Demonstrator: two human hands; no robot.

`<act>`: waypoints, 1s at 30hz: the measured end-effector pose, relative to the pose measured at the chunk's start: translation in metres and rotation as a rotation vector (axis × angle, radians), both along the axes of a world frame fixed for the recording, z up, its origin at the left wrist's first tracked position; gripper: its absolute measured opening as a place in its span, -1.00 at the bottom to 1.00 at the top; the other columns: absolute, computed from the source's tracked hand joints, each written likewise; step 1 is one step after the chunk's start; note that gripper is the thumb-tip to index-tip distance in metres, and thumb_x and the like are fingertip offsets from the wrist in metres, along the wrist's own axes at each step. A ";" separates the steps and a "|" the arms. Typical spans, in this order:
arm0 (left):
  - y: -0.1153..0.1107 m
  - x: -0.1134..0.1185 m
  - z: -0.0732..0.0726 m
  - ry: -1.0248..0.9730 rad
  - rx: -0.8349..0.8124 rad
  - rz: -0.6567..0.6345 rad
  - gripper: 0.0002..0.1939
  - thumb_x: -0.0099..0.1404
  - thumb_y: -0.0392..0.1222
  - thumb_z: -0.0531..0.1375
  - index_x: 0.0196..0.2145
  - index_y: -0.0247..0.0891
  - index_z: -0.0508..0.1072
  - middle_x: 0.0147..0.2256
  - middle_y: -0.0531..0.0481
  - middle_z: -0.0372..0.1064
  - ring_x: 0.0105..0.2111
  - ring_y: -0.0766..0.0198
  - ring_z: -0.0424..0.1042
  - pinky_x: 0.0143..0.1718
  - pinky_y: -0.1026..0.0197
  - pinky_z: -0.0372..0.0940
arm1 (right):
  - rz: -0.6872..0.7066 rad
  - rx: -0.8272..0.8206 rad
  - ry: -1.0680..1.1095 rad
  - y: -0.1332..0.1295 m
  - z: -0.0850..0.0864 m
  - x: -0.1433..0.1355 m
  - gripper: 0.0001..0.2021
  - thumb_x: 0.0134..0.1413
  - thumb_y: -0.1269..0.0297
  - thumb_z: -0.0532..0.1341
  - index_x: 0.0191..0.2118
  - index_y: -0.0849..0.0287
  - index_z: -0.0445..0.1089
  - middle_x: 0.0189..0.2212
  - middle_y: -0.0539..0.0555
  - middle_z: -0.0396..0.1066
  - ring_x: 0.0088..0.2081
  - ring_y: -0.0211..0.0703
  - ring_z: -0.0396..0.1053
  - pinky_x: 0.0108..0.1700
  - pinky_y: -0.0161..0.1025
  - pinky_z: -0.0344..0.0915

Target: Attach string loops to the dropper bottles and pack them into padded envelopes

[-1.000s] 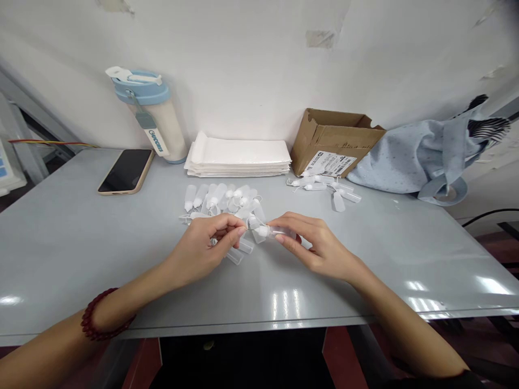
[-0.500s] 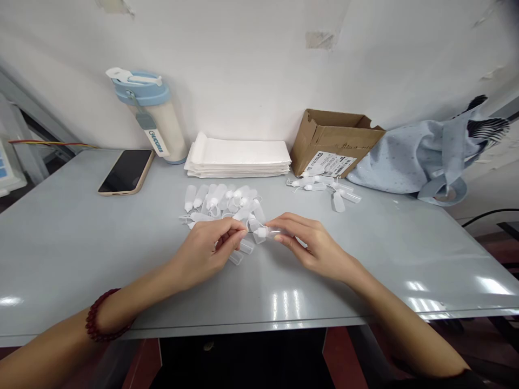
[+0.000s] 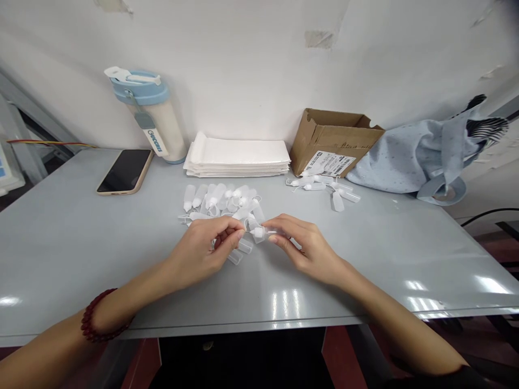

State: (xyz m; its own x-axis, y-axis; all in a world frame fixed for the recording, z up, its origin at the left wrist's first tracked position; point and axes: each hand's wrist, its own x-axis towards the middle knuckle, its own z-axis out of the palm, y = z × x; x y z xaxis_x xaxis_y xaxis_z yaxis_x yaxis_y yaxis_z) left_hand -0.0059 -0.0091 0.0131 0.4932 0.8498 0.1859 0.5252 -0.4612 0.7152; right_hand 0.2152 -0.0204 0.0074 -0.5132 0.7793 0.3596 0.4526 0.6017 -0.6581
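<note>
My right hand [image 3: 304, 243] holds a small clear dropper bottle [image 3: 271, 232] lying sideways between thumb and fingers, its white nozzle pointing left. Just left of that nozzle, my left hand [image 3: 213, 243] is closed in a pinch; what its fingertips hold is too small to make out. Behind and under both hands lies a loose pile of similar small translucent bottles [image 3: 217, 195], several with white tips and thin looped straps. Two clear bottles [image 3: 234, 256] stick out below the left fingertips, partly hidden by that hand.
More small bottles [image 3: 337, 201] lie before an open cardboard box [image 3: 340, 140] at the back right. A stack of white padded envelopes [image 3: 239, 154] sits against the wall. On the left are a phone [image 3: 125, 172] and a blue-lidded tumbler [image 3: 156, 119]; a light blue bag [image 3: 401, 156] lies right.
My right hand and the bottle have shifted slightly left, so the nozzle is nearer my left fingertips. The left hand keeps its pinch.
</note>
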 end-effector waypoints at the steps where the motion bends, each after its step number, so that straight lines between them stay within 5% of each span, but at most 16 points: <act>1: 0.001 -0.001 0.002 -0.012 -0.014 -0.010 -0.81 0.31 -0.14 0.06 -0.32 -0.26 0.42 -0.52 0.08 0.37 -0.53 0.38 0.30 -0.48 0.35 0.22 | -0.008 -0.005 0.010 0.000 0.001 0.000 -0.79 0.26 0.34 0.03 -0.08 0.20 0.34 -0.28 0.12 0.40 -0.31 -0.19 0.36 -0.25 -0.23 0.32; 7: 0.005 -0.005 0.008 0.030 -0.013 -0.031 -0.81 0.26 -0.12 0.12 -0.26 -0.27 0.45 -0.51 0.07 0.38 -0.54 0.38 0.30 -0.49 0.35 0.23 | -0.026 -0.020 0.029 0.000 0.002 -0.001 -0.80 0.24 0.36 0.06 -0.08 0.21 0.35 -0.28 0.11 0.42 -0.31 -0.20 0.36 -0.26 -0.25 0.30; 30: 0.001 -0.004 -0.009 0.052 0.152 -0.125 -0.83 0.31 -0.24 0.04 -0.38 -0.25 0.40 -0.55 0.09 0.33 -0.58 0.39 0.22 -0.49 0.34 0.14 | 0.032 0.035 -0.017 -0.004 -0.011 -0.004 -0.79 0.26 0.38 0.01 -0.05 0.23 0.30 -0.29 0.11 0.43 -0.35 -0.21 0.35 -0.30 -0.27 0.31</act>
State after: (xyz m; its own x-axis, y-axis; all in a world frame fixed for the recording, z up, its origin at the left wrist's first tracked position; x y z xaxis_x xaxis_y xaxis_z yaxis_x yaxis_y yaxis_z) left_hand -0.0099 -0.0080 0.0040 0.6050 0.7457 0.2792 0.4916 -0.6256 0.6058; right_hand 0.2114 -0.0239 -0.0040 -0.5436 0.7498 0.3772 0.4441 0.6383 -0.6288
